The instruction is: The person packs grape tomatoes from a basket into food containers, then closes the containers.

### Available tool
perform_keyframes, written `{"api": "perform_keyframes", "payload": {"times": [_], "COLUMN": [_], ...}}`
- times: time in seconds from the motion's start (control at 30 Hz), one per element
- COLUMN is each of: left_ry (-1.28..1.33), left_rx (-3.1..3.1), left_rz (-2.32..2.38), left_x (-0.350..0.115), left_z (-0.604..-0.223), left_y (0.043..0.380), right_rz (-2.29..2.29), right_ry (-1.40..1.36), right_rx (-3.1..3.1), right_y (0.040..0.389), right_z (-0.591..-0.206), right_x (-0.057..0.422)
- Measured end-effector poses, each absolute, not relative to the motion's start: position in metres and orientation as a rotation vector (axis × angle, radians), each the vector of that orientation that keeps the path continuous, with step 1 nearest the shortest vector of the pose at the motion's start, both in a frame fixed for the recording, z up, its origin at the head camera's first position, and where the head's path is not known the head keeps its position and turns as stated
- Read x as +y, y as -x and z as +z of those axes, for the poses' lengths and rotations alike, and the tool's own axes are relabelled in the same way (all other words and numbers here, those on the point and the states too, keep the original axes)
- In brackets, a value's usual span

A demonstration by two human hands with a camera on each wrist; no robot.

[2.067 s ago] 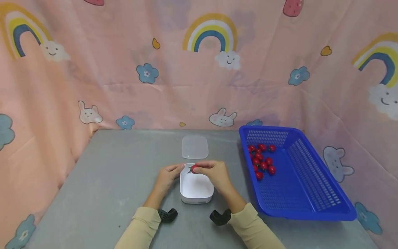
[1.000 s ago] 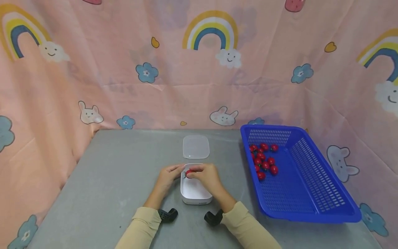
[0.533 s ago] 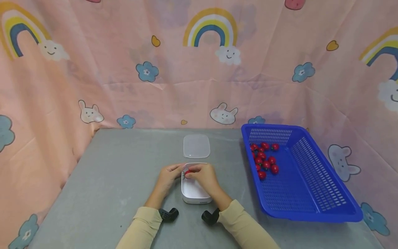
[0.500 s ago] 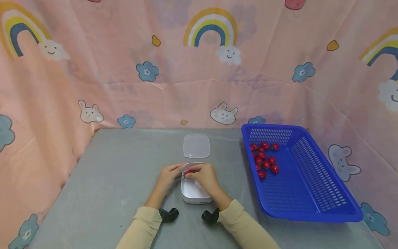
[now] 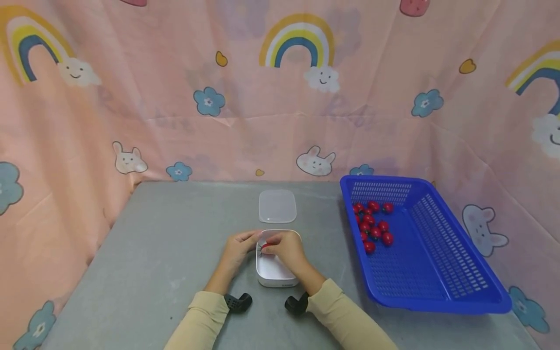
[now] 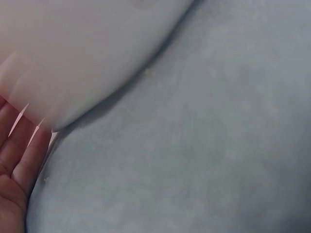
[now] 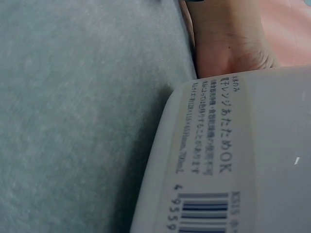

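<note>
A white plastic food container [image 5: 275, 272] sits on the grey table in front of me. My right hand [image 5: 286, 248] reaches inside it and pinches a red cherry tomato [image 5: 265, 245] at the far left corner. The green stem of the tomato points left, and most of the fruit is hidden by my fingers. My left hand [image 5: 237, 250] rests against the container's outer left side. In the left wrist view its fingers [image 6: 31, 158] lie straight along the wall. The right wrist view shows the container's printed label [image 7: 204, 160] with a barcode.
A translucent lid [image 5: 277, 206] lies flat just behind the container. To the right stands a blue perforated basket [image 5: 420, 291] with several cherry tomatoes [image 5: 375, 232] gathered at its left side. A patterned pink cloth [image 5: 245, 146] hangs behind and beside the grey table [image 5: 175, 233].
My right hand has moved left and down into the container with the cherry tomato, from above its far edge to its far left corner. My left hand has stayed against the container.
</note>
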State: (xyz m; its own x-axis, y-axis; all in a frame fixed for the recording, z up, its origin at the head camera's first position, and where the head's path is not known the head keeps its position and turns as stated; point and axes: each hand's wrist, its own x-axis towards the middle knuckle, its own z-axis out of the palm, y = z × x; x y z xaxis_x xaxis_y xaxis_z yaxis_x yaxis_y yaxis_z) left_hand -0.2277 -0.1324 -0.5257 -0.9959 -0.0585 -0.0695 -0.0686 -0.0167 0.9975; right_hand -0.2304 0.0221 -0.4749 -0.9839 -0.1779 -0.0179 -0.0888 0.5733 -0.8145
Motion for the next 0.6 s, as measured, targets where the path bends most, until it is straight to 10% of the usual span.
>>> {"api": "perform_keyframes", "payload": {"times": [0.6], "left_ry": [0.150], "left_rx": [2.202], "left_rz": [2.229], "left_x": [-0.1327], "left_z": [-0.5271], "left_y": [0.2283], "right_rz": [-1.426], "right_ry": [0.195], "right_rx": [2.675], "right_y": [0.2290], "right_z": [-0.4720], "right_x": [0.0216]}}
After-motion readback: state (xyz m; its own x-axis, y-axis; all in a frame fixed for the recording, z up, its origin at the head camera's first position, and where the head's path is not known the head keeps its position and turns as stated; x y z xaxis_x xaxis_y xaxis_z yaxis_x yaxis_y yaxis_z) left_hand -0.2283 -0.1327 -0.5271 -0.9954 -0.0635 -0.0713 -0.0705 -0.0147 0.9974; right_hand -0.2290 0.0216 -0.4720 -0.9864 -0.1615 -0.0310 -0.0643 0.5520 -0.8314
